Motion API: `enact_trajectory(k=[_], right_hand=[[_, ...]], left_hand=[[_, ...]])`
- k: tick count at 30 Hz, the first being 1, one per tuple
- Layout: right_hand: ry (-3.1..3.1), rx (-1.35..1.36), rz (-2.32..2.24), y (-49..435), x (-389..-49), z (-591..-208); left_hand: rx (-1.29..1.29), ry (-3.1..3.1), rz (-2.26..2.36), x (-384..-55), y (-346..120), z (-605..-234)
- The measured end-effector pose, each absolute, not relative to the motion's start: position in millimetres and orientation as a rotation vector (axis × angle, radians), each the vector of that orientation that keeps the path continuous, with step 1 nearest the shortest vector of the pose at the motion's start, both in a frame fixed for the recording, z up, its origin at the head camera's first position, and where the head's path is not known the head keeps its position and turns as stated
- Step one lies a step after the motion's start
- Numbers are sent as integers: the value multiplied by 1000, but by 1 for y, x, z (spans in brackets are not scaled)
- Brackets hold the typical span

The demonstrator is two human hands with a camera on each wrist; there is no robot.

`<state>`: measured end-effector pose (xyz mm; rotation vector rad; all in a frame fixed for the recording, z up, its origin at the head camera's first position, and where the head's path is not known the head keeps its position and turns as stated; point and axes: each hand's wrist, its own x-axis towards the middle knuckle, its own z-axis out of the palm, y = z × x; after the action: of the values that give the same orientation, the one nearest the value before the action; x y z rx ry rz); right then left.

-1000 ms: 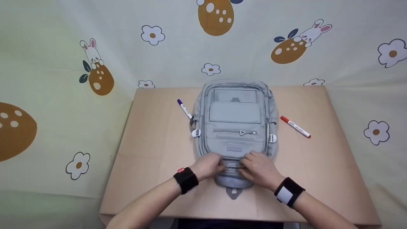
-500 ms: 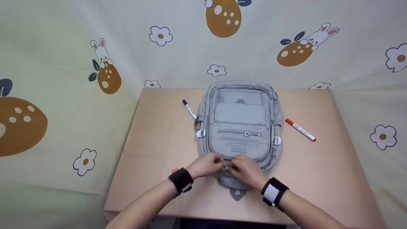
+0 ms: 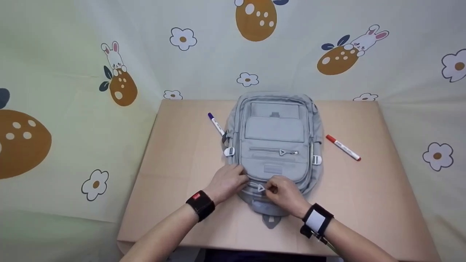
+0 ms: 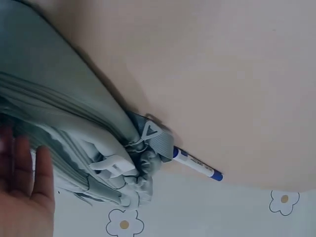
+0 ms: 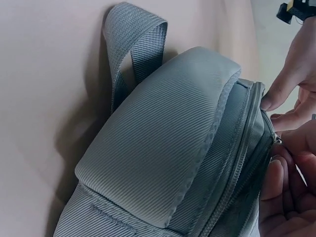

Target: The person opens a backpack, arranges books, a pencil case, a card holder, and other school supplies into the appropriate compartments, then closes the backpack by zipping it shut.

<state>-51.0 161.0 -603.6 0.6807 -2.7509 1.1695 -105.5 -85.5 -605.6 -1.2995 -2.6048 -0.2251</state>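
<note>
A grey backpack lies on its back, front pockets up, its top loop toward the person. At its near end my right hand pinches at a zipper with a triangular pull; the zipper's slider shows at the fingertips in the right wrist view. My left hand is at the bag's near left edge. There its thumb and fingers grip the fabric beside the zipper. The left wrist view shows the left hand's fingers against the bag's side.
A white marker with a blue-purple cap lies left of the backpack, partly under a strap. Another with a red cap lies on the right. The brown-covered table meets patterned curtains behind and at the sides.
My left hand has shifted from beside the right hand to the bag's left edge. The right hand has moved left onto the zipper, and the triangular pull has come into view.
</note>
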Motion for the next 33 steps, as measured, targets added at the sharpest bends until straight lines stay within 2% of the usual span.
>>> enact_trajectory(k=[11,23,33], right_hand=[[-2762,612,1202,161,-48,-603],[-2787,579,1112,198,-43,-604],[-2757,572,1012,205,-40,-603]], left_hand=[[-1382,-2475,-79,-108,-82,-607],[-1396,-2501,-94,-111,-85,-608],[-1431,-2466,-144,-111,-82,-608]])
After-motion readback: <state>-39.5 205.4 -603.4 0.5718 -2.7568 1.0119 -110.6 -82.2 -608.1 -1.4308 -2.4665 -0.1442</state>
